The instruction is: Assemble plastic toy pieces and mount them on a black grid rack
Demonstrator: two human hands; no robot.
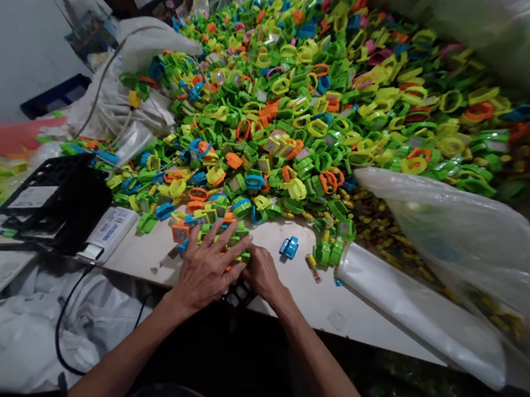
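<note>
And here we go: L hand [206, 266] is laid over a cluster of small orange, yellow & green plastic wrist-bands [179, 233] at the front edge of the white desk [298, 308], fingers fanned wide, not clenched. R hand [261, 268] is tucked right up beside it, its fingers bent inward & mostly hidden — can't tell what, if anything, it grips. Just below, btwn the two wrists, pokes a black perforated plastic frame [237, 293], partly covered by the hands.

Behind all that — what a heap! A huge pile of bright green, yellow, orange, blue & pink plastic wrist-bands [279, 107] fills the back of the desk. Out front, R of the hands, a lone shiny blue plastic-wrapped piece [289, 247] sits apart on bare white, w/ a little yellow stick [313, 268] further R. Next, a few green wrapped pieces [329, 252] by the end of a white rolled plastic sheet [417, 316] along the front edge; a translucent plastic bag [480, 239] lies behind that.

Over on the L: a stack of black plastic trays [86, 204] w/ a white label, & just beside it a flat white box w/ blue print [113, 231].
</note>
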